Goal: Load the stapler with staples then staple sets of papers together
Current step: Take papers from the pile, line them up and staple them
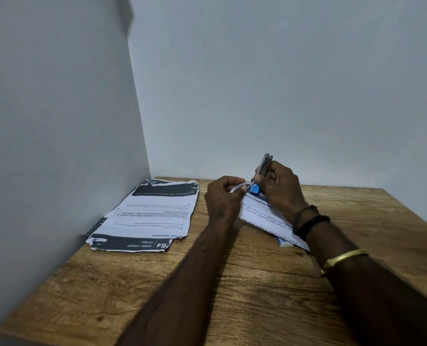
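- Head view: your R hand [279, 189] is curled tight round the stapler [262, 168]. Stapler is tilted near upright, metal end up, blue end down, just over the printed sheet [262, 212].
- Your L hand [222, 199] pinches a small white piece [237, 187] thumb-to-fingers, right beside the blue end. Staples or paper corner: can't tell.
- Sheet lies on the wooden table [257, 295], partly under your R wrist. A blue-white box [283, 242] pokes out at its near edge.
- Paper stack [155, 216] lies apart, L side, by the wall [57, 146].

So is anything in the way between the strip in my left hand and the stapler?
Nothing visible. The left hand pinches the pale strip right beside the blue end of the stapler, and the right hand holds that stapler with its metal arm raised.
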### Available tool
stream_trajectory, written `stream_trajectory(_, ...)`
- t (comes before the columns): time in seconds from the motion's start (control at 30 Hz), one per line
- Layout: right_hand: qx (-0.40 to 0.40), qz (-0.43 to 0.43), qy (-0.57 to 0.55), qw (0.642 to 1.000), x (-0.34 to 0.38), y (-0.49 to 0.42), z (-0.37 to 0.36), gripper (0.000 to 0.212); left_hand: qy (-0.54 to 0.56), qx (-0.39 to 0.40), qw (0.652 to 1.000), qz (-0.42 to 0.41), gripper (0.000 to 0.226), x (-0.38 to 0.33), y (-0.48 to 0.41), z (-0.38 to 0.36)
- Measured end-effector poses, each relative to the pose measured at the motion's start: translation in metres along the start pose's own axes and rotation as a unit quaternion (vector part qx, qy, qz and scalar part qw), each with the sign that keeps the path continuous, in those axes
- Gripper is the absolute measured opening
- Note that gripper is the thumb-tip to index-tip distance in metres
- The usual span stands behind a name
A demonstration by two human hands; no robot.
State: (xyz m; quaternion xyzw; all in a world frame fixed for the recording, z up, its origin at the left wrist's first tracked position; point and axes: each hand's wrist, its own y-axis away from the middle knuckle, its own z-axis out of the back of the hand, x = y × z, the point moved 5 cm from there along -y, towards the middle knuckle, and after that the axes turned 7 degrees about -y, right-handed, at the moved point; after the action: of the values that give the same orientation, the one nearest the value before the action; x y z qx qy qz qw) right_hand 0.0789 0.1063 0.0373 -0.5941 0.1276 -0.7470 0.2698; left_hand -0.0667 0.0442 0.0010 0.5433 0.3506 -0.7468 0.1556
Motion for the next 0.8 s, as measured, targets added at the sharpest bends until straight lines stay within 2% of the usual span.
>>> stream_trajectory(0.47,-0.015,-0.004,0.001,1.0,0.0,0.001,0.0,0.011,-0.005,0.005,1.0,0.001,0.014,-0.002,0.002,0.0)
stream_trajectory(0.6,0.006,-0.025,-0.025,0.999,-0.004,0.002,-0.001,0.019,-0.015,0.005,1.0,-0.003,0.015,-0.004,0.002,0.002)
stream_trajectory(0.7,-0.004,-0.052,-0.073,0.996,-0.009,0.003,-0.001,0.023,-0.039,0.038,0.999,0.005,0.024,-0.005,0.004,-0.001)
stream_trajectory(0.8,-0.018,-0.057,-0.108,0.992,-0.008,0.003,0.001,0.023,-0.064,0.012,0.998,-0.007,0.022,-0.006,0.006,0.002)
